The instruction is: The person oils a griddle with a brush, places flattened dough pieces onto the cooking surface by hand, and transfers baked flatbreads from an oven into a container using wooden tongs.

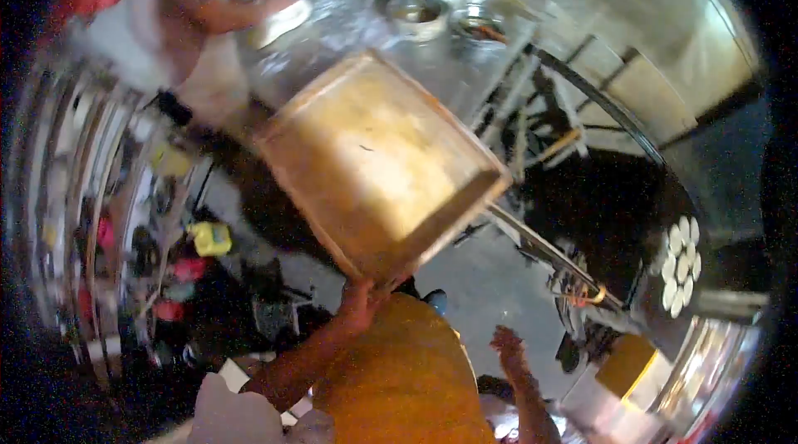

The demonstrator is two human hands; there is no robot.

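Observation:
My left hand point(359, 304) grips the near corner of a shallow square wooden tray point(374, 140) with raised edges. The tray is tilted in front of me, and its pale, stained inner face shows one small dark mark. Hanging apart from the tray at the lower right, my right hand point(509, 348) holds nothing, and its fingers look loosely spread, though blurred. A long thin bar point(549, 253) runs behind the tray's right corner.
Another person's hand point(278, 3) touches a white item at a metal worktop point(349, 37) carrying a pot point(416, 16) and bowl point(478, 22). At right, several white rounds point(680, 265) lie on a dark round surface point(598, 203). Shelves point(91, 186) and a yellow container point(210, 238) are left.

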